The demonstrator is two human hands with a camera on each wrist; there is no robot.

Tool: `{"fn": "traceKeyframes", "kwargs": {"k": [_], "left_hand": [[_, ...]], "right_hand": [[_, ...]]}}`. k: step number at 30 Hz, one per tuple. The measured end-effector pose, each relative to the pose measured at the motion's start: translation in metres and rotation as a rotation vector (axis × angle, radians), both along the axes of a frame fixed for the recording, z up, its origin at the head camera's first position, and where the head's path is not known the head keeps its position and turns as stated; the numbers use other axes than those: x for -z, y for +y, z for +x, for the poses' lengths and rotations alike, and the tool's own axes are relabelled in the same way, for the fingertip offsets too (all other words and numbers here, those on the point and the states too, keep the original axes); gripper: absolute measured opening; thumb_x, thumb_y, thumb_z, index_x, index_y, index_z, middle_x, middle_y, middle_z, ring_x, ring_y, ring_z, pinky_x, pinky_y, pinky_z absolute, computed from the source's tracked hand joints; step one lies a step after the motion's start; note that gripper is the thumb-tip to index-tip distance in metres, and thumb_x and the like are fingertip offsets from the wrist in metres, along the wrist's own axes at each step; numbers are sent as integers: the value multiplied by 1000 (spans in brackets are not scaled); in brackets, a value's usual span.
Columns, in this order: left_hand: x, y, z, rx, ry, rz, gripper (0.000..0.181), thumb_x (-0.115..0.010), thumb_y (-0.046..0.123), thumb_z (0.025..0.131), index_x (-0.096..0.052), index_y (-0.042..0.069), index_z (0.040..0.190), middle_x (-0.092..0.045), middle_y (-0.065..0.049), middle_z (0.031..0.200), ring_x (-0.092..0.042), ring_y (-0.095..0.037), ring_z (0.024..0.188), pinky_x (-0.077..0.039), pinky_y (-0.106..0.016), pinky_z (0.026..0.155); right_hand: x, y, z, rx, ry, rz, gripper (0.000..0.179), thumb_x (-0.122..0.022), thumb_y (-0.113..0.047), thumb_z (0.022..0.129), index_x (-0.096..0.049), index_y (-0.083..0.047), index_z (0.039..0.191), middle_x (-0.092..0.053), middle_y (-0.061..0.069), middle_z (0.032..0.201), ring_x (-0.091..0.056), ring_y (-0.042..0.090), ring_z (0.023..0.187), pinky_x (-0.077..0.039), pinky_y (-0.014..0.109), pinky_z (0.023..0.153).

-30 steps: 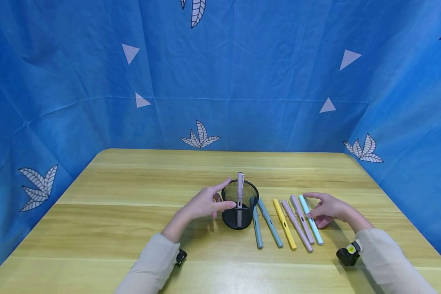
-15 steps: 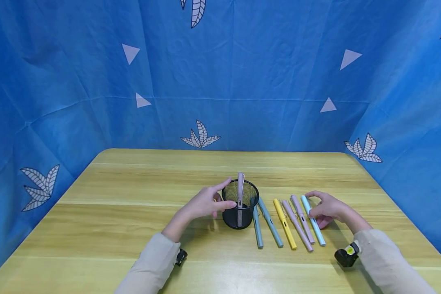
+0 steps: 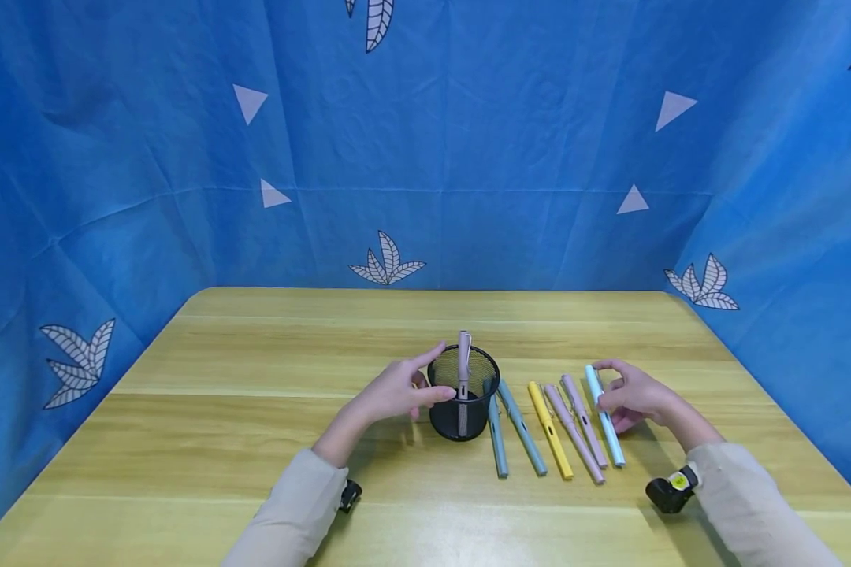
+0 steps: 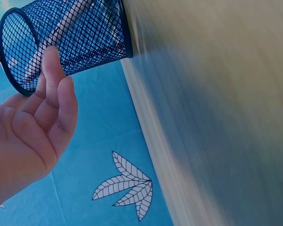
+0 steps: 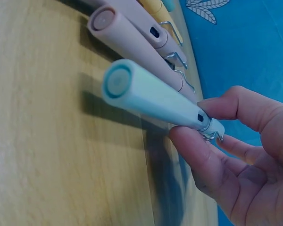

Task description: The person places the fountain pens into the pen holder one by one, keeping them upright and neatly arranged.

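My left hand (image 3: 397,387) holds the black mesh pen holder (image 3: 468,421) from its left side, thumb and index finger along the rim. One lilac pen (image 3: 464,358) stands inside, cap up. In the left wrist view, fingertips touch the mesh wall (image 4: 92,40). My right hand (image 3: 634,396) pinches a light blue pen (image 3: 605,417) between thumb and finger. The right wrist view shows this pen (image 5: 155,99) tilted, its near end above the tabletop with a shadow under it. Left of it lie two lilac pens (image 3: 574,435), a yellow pen (image 3: 551,431) and two teal pens (image 3: 522,429).
The wooden table (image 3: 269,346) extends to both sides of the hands. A blue curtain (image 3: 440,142) with leaf prints hangs behind and beside it. Dark wrist cameras (image 3: 670,494) are worn at both sleeves.
The light blue pen has shifted slightly away from the lilac pens and risen a little in my right hand's pinch. My left hand and the pen holder stay in place.
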State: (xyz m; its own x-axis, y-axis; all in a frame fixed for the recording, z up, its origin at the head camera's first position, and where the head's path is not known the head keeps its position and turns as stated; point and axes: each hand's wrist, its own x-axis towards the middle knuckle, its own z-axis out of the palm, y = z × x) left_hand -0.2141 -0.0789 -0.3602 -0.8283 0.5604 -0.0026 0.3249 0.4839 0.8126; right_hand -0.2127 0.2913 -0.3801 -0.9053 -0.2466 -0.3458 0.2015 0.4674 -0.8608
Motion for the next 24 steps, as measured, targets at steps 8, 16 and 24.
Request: {"fn": "traceKeyframes", "kwargs": {"k": [8, 16, 24], "left_hand": [[0, 0, 0, -5, 4, -5, 76, -61, 44, 82, -19, 26, 143, -60, -15, 72, -57, -36, 53, -45, -31, 56], [0, -1, 0, 1, -2, 6, 77, -60, 44, 82, -19, 25, 143, -61, -16, 73, -57, -36, 52, -45, -31, 58], [-1, -1, 0, 8, -4, 17, 77, -61, 44, 82, -19, 24, 143, -61, -18, 74, -57, -37, 53, -45, -31, 57]], "right_hand": [[-1, 0, -1, 13, 37, -34, 75, -55, 2, 77, -11, 0, 136, -50, 11, 82, -53, 14, 51, -51, 33, 50], [-5, -1, -2, 3, 73, -162, 74, -52, 5, 79, -4, 2, 135, -49, 11, 83, -56, 14, 60, -52, 36, 56], [-10, -6, -1, 43, 156, -250, 77, -51, 7, 80, -2, 1, 138, -41, 19, 96, -56, 15, 65, -52, 39, 60]]}}
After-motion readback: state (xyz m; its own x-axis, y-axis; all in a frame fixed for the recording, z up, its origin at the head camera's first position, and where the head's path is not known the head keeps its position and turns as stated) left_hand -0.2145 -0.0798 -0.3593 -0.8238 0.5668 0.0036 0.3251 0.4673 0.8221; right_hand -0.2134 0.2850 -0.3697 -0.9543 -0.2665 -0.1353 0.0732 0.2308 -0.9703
